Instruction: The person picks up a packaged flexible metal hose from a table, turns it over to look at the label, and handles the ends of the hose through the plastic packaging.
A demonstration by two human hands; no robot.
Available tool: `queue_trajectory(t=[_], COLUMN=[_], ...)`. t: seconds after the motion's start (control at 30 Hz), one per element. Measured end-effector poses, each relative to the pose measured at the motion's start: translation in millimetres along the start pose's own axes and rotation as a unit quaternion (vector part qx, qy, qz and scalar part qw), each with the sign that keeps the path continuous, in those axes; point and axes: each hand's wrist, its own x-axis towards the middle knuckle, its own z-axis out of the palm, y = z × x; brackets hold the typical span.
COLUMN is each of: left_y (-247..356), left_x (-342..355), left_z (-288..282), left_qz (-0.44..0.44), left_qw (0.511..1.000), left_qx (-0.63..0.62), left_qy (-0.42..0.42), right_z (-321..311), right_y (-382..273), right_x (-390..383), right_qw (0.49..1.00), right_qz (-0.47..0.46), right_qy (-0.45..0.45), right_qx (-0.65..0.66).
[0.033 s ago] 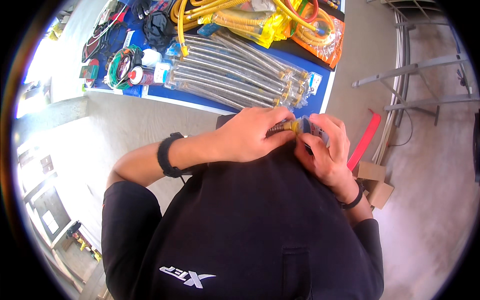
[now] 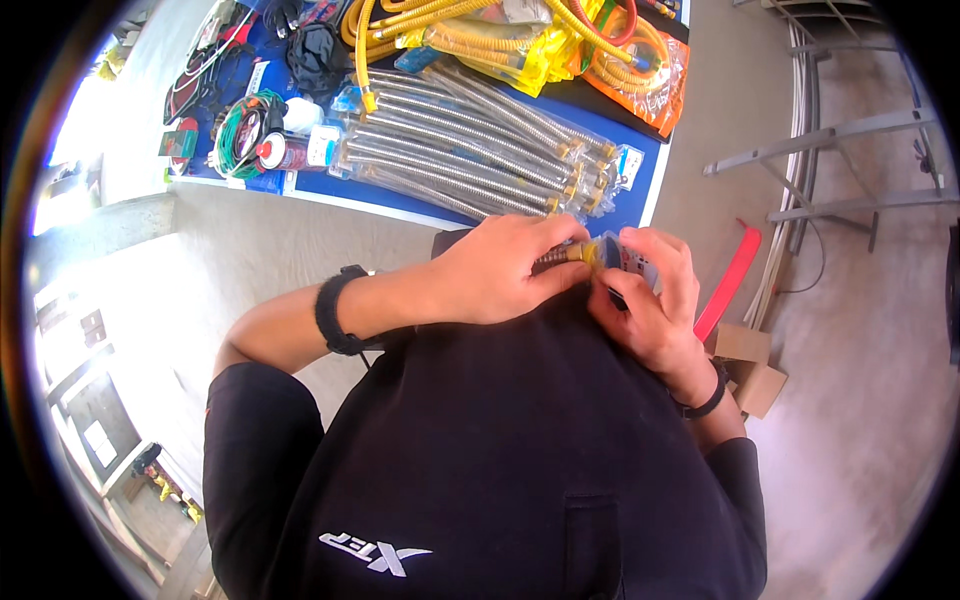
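Close to my chest, my left hand (image 2: 520, 265) is closed round a corrugated metal hose (image 2: 553, 260). Only a short length of it shows, and its yellow end fitting (image 2: 580, 254) points right. Against that fitting, my right hand (image 2: 655, 305) pinches a small clear-and-blue plastic piece (image 2: 608, 252) with a pale printed part beside it. Whether this is a wrapper or a cap I cannot tell. My fingers hide much of both things. Beyond my hands, several corrugated metal hoses (image 2: 460, 140) lie in clear plastic sleeves on the blue table (image 2: 630, 208).
Yellow hoses (image 2: 385, 40) and a yellow packet (image 2: 545, 65) lie at the back, with an orange packet (image 2: 665, 85) on the right. Coiled green wire (image 2: 235, 135) and a red-and-white bottle (image 2: 285, 153) stand left. A metal frame (image 2: 825, 140) and cardboard boxes (image 2: 750, 365) are right.
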Motion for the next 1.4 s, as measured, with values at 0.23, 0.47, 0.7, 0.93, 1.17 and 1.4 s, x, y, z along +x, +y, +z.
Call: queue_trajectory(t=[0.23,0.47,0.7,0.93,1.17,1.4], left_y=[8,1,0,9,1,-2], left_x=[2,-2,2,6,5,-3], left_z=[-9,-3,-4,-5,-5,-7], left_qz=[-0.022,0.013,0.024,-0.016,0.008,0.024], left_qw=[0.999,1.000,0.999,0.997,0.998,0.998], left_qx=[0.008,-0.022,0.023,0.050,-0.002,-0.045], left_qy=[-0.035,-0.011,-0.031,-0.058,-0.061,-0.036], right_z=[-11,-20,-40,-38,-27,-22], right_y=[-1,13,-5,-1,-1,4], right_x=[14,5,24,27,35,30], right_qw=[0.980,0.868,0.907,0.869,0.900,0.887], right_qz=[0.162,0.407,0.352,0.346,0.292,0.311], right_qy=[-0.026,-0.044,-0.066,-0.100,-0.166,-0.167], right_qx=[0.108,0.282,0.222,0.340,0.279,0.297])
